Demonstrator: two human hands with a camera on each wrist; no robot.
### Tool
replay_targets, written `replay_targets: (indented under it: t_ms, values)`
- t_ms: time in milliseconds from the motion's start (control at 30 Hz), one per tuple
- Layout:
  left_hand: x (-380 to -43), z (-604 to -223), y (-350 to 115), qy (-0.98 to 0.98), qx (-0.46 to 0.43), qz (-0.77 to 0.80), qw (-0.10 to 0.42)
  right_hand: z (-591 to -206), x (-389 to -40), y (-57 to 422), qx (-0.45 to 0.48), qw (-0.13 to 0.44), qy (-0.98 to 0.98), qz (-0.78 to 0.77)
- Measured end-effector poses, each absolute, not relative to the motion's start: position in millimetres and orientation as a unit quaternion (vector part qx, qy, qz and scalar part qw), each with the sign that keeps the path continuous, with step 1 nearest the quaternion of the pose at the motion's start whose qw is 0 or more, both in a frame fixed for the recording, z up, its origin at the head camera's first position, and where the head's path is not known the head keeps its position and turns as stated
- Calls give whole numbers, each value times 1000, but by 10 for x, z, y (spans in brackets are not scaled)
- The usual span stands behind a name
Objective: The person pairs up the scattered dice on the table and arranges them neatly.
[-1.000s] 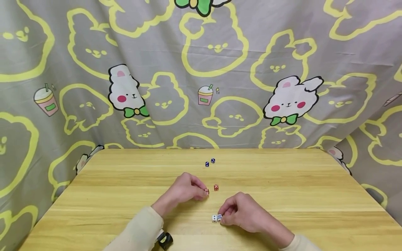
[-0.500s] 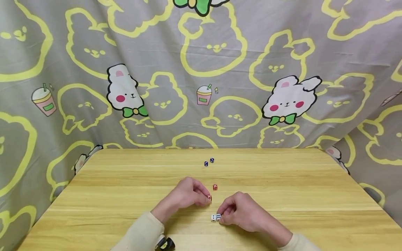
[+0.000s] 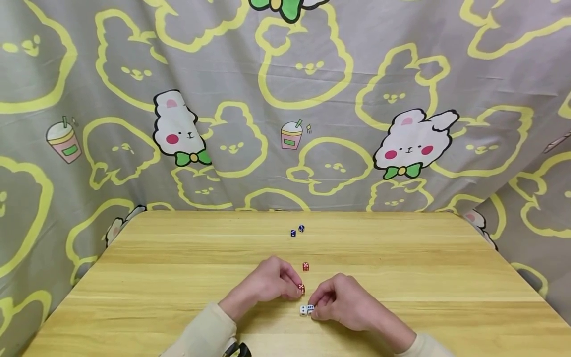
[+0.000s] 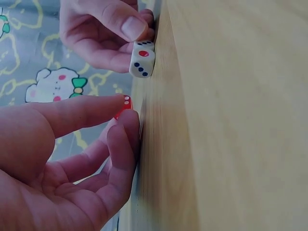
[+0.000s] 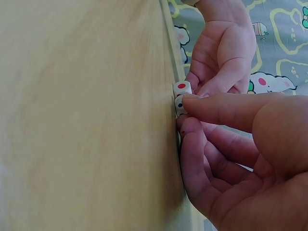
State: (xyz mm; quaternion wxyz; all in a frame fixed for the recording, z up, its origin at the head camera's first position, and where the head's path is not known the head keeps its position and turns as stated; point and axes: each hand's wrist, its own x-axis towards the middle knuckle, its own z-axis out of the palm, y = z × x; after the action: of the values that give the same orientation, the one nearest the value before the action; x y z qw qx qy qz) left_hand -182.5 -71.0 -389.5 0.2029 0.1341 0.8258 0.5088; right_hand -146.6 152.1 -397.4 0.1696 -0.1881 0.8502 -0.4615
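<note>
In the head view my left hand point(image 3: 269, 282) pinches a red die point(image 3: 301, 289) between thumb and fingers, just beyond the white dice. My right hand point(image 3: 343, 302) holds a white die point(image 3: 311, 310) that sits against a second white die point(image 3: 303, 311) on its left. The left wrist view has the red die point(image 4: 127, 103) mostly covered by my fingertips. From the right wrist, the pinched white die point(image 5: 179, 105) is partly hidden by my thumb, and the other white die point(image 5: 182, 87) is beside it. Another red die point(image 3: 305, 267) lies farther back.
Two blue dice point(image 3: 293, 233) lie toward the far edge of the wooden table point(image 3: 401, 258). A grey patterned curtain point(image 3: 250, 74) hangs behind the table and along both sides. A black band point(image 3: 236, 349) is at my left sleeve.
My left hand has drawn the red die toward me and slightly right, away from the other red die and closer to the white dice. My right hand stays at the white dice.
</note>
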Motion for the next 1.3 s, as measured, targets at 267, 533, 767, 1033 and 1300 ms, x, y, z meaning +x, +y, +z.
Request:
replay_targets:
  t_ms: [267, 533, 767, 1033, 1300]
  values:
    - [-1796, -3914, -671, 829, 137, 501, 206, -3970, -1465, 1524, -190, 174, 849, -461]
    - [-1782, -3913, -667, 831, 134, 498, 208, -3974, -1463, 1516, -190, 172, 850, -461]
    - [-1773, -3909, -658, 840, 143, 486, 196, -3978, -1456, 1517, -191, 169, 850, -460]
    - [-1771, -3898, -652, 848, 145, 474, 190, -3980, -1466, 1518, -190, 171, 849, -462]
    - [-1779, -3896, -640, 849, 147, 473, 185, -3974, -1469, 1526, -192, 168, 850, -461]
